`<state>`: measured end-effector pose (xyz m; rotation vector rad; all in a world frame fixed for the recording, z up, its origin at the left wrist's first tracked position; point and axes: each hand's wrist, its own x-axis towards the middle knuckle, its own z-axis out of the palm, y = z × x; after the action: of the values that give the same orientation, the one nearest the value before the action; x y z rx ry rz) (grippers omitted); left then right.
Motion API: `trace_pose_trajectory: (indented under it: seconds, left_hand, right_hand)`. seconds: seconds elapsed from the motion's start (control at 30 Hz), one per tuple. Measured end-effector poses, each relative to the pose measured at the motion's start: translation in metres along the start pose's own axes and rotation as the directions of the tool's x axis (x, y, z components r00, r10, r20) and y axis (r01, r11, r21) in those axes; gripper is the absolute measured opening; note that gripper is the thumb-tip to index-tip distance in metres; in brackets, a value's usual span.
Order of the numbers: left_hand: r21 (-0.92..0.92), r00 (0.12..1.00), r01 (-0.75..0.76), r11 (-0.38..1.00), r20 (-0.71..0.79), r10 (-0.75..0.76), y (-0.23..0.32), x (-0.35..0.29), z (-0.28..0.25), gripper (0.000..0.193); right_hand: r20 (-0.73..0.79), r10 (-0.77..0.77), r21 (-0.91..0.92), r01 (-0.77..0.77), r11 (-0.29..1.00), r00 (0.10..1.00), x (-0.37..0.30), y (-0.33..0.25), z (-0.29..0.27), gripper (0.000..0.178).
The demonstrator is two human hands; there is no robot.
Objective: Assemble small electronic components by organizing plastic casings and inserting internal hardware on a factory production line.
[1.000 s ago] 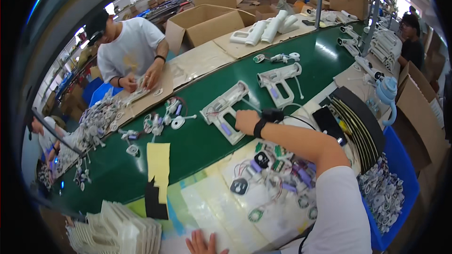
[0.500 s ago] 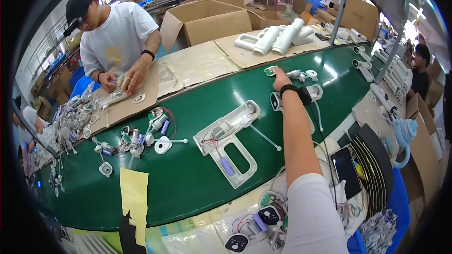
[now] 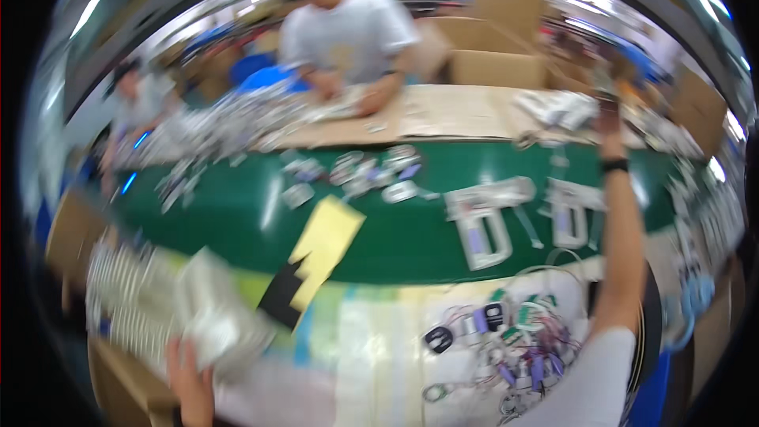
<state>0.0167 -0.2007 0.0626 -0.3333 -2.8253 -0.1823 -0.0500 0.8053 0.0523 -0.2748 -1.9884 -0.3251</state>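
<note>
I see my right hand (image 3: 609, 136) stretched far out over the green conveyor belt (image 3: 395, 237), up at the far side by a pile of white plastic parts (image 3: 563, 108) on the cardboard-covered table (image 3: 455, 115). The frame is badly blurred, so I cannot tell how far that hand is open or whether it grips anything. A black wristband (image 3: 614, 164) sits just below it.

My left hand (image 3: 190, 375) is low at the near edge, fingers spread against a blurred white stack of parts (image 3: 209, 312); it touches the stack, but I cannot tell if it truly holds it.

On the belt, 2 white gun-shaped housings (image 3: 484, 217) lie side by side, left of my right forearm. A yellow and black sheet (image 3: 320, 257) lies across the belt's near edge. Small wired components (image 3: 506, 332) clutter the near table. Across the belt, a person in a white shirt (image 3: 348, 28) works with both hands on the far table.
</note>
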Motion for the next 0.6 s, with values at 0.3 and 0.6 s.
trace_pose_trajectory:
  seconds: [0.3, 0.6]
  left_hand:
    - [0.047, 0.768, -0.622, 0.782, -0.158, 0.621, 0.098, 0.01, -0.067, 0.05]
    - [-0.171, 0.781, -0.529, 0.831, 0.285, 0.556, 0.159, -0.082, 0.034, 0.059]
  right_hand:
    - [0.393, 0.098, 0.89, -0.406, 0.207, 0.914, 0.081, -0.211, -0.239, 0.046]
    - [0.649, 0.008, 0.761, -0.648, -0.032, 0.761, 0.055, -0.439, -0.313, 0.037]
